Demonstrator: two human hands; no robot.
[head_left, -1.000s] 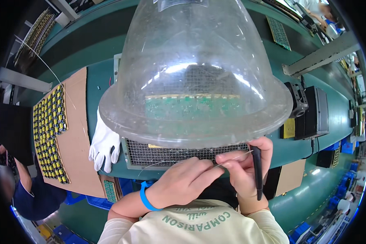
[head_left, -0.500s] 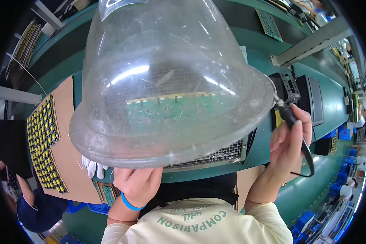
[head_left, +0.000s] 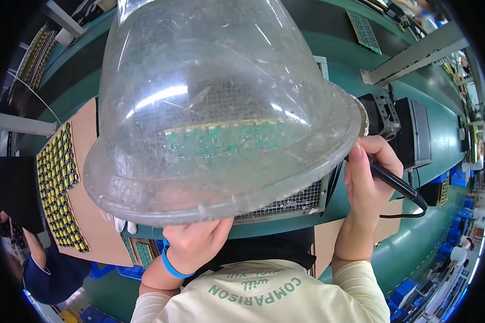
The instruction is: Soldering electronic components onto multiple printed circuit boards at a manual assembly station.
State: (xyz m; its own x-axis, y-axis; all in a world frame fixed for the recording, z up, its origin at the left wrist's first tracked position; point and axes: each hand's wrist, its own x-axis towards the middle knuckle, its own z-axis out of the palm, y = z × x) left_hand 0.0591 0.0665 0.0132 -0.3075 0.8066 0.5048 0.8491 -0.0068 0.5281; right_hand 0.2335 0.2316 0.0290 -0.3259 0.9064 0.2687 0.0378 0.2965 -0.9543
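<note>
A big clear plastic hood (head_left: pixel 210 70) hangs over the work and covers much of the view. Through it shows a row of green circuit boards (head_left: pixel 221 141) above a wire mesh (head_left: pixel 285 208). Closed around the black handle of a soldering iron (head_left: pixel 392 181), my right hand (head_left: pixel 373 172) is at the hood's right rim. The iron's tip is hidden, and its cable loops away to the right. My left hand (head_left: pixel 196 243), with a blue wristband, is curled beneath the front rim. Its fingertips are blurred by the hood, so what they hold cannot be made out.
Left on brown cardboard (head_left: pixel 91 223) stand rows of yellow-and-black components (head_left: pixel 56 183). White gloves (head_left: pixel 125 224) lie beside it. A black box (head_left: pixel 413 132) and a perforated metal bracket (head_left: pixel 382 116) are at right, near a grey post (head_left: pixel 415 56). Another person's arm (head_left: pixel 35 250) is at far left.
My right hand has moved left and inward with the soldering iron, from beside the bracket to the hood's rim. My left hand has shifted slightly right under the front rim.
</note>
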